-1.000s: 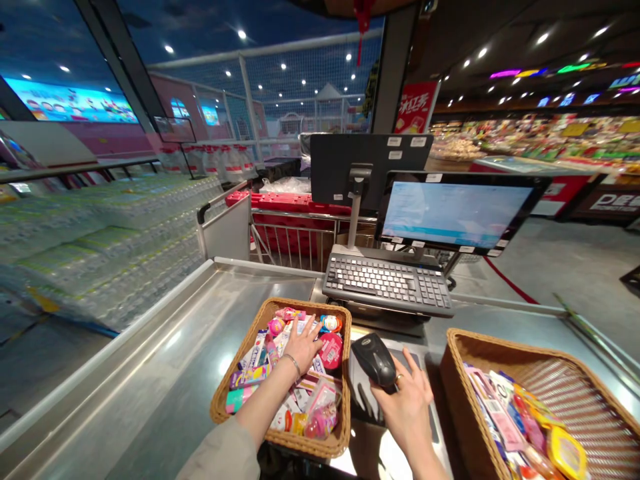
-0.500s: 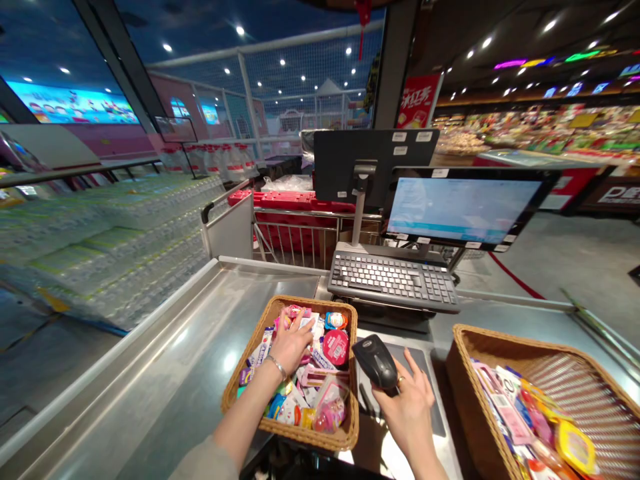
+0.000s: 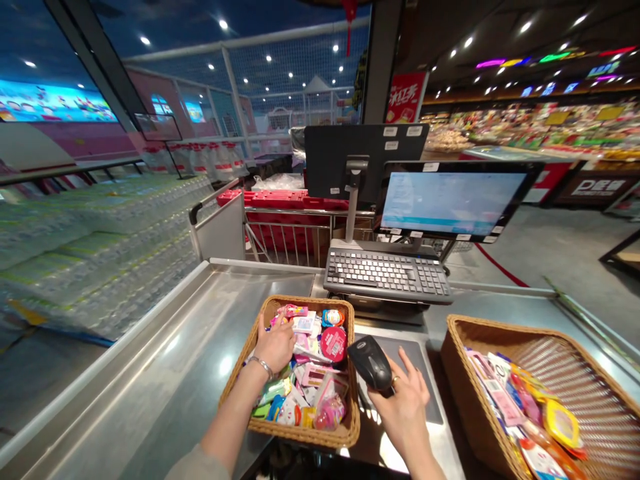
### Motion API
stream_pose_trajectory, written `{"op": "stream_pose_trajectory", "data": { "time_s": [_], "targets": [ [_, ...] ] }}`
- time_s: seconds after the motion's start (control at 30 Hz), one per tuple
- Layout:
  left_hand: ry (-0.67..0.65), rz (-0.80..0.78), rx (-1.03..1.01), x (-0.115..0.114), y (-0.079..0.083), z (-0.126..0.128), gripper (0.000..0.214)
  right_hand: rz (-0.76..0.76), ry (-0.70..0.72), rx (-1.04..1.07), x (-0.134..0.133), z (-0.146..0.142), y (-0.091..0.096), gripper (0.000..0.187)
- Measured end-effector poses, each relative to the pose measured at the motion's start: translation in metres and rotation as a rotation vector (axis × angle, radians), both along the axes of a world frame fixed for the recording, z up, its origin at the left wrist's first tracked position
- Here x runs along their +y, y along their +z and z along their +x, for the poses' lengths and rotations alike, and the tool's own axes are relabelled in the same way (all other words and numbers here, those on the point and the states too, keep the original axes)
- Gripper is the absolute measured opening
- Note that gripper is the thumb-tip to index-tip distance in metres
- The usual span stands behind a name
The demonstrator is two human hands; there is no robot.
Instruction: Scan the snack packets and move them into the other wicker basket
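My left hand point(image 3: 275, 345) reaches into a wicker basket point(image 3: 240, 371) full of small colourful snack packets point(image 3: 315, 373). Its fingers curl down among the packets at the basket's left side; what they grip is hidden. My right hand point(image 3: 405, 403) holds a black handheld barcode scanner point(image 3: 371, 362) just right of that basket, above a flat scanner plate point(image 3: 420, 383) in the steel counter. The scanner's head points toward the basket.
A second wicker basket point(image 3: 570, 373) with several packets stands at the right. Behind the baskets are a keyboard point(image 3: 387, 275), a lit till screen point(image 3: 450, 202) and a customer display point(image 3: 360, 160). The steel counter point(image 3: 170, 373) stretches left; stacked bottled water point(image 3: 95, 247) lies beyond.
My left hand has moved from the basket's middle to its left side, and its spread fingers have curled into the packets. The right hand with the scanner has barely shifted.
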State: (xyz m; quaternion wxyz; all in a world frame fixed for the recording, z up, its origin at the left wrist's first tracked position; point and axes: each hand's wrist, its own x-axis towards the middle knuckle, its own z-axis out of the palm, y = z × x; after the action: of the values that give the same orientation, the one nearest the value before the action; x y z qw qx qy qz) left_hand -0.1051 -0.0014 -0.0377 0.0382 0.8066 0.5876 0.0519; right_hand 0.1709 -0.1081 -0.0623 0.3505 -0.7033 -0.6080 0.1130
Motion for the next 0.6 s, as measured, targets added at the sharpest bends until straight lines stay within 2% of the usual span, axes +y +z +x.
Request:
{"op": "stream_pose_trajectory", "data": {
  "time_s": [0.17, 0.27, 0.37, 0.47, 0.6],
  "targets": [
    [0.098, 0.097, 0.027, -0.002, -0.015, 0.006, 0.026, -0.015, 0.036, 0.004, 0.005, -0.002, -0.003, 0.019],
    [0.101, 0.16, 0.002, -0.004, -0.023, 0.008, 0.022, 0.009, 0.029, 0.003, 0.006, -0.004, -0.003, 0.021],
    [-0.03, 0.149, -0.043, -0.007, -0.026, 0.009, 0.023, 0.005, 0.041, 0.019, 0.005, -0.004, -0.004, 0.023],
    [-0.181, 0.059, -0.05, -0.01, -0.03, 0.012, 0.027, 0.006, 0.05, 0.03, 0.004, -0.004, -0.007, 0.025],
    [-0.243, -0.014, -0.015, -0.008, -0.036, 0.02, 0.04, -0.016, 0.059, 0.044, 0.003, -0.006, -0.011, 0.026]
  ]
}}
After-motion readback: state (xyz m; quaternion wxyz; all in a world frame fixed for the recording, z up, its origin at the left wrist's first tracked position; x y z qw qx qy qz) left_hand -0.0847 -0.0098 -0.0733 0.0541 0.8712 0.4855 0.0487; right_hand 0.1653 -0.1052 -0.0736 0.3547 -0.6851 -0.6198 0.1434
